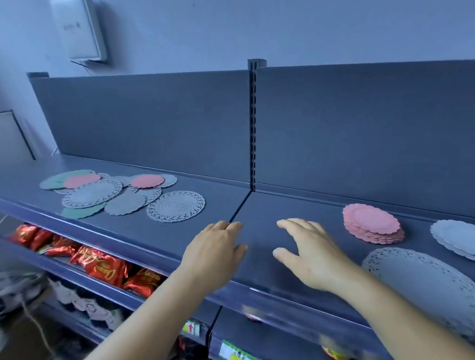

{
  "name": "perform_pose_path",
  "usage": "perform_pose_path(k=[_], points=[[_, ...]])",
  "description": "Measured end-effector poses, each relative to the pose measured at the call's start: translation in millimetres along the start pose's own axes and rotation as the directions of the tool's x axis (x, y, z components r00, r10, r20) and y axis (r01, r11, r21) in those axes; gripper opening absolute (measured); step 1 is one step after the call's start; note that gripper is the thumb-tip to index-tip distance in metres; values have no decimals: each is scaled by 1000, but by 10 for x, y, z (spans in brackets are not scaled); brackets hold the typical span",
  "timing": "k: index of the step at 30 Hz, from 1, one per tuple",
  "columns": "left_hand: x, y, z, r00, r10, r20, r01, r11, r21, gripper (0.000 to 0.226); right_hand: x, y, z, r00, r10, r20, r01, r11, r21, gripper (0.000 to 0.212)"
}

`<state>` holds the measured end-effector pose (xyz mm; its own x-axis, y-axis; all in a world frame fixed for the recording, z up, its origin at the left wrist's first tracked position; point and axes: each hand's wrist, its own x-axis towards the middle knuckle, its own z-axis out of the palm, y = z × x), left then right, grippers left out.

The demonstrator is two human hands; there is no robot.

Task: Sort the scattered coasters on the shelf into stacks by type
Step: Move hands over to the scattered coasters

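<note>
Left hand [216, 252], right hand [309, 254] both open, empty, over dark grey metal shelf [260, 214]; pink scalloped coaster stack [373, 223] right of right hand.

Below my shelf I see shiny red foil snack packets [106, 265] in the lower tier, green-and-yellow paper price labels [238, 356] on its edge, and a white plastic wall box [81, 28] overhead.

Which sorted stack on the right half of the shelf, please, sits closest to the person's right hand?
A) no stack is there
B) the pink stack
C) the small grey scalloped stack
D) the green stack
B: the pink stack lies just beyond the right hand, nearer than the small grey scalloped stack.
</note>
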<state>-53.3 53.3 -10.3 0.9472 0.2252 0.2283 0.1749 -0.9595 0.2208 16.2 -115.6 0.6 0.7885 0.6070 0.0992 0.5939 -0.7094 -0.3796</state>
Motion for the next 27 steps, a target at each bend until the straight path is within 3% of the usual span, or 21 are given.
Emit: perform_pose_path(k=[11, 27], points=[[-216, -1467, -430, 1000, -7, -19, 7, 1000, 14, 52, 537, -1365, 610, 999, -44, 9, 44, 996, 78, 58], [322, -3081, -687, 976, -215, -41, 217, 976, 36, 53, 1881, -2251, 1090, 989, -123, 77, 122, 992, 14, 57]])
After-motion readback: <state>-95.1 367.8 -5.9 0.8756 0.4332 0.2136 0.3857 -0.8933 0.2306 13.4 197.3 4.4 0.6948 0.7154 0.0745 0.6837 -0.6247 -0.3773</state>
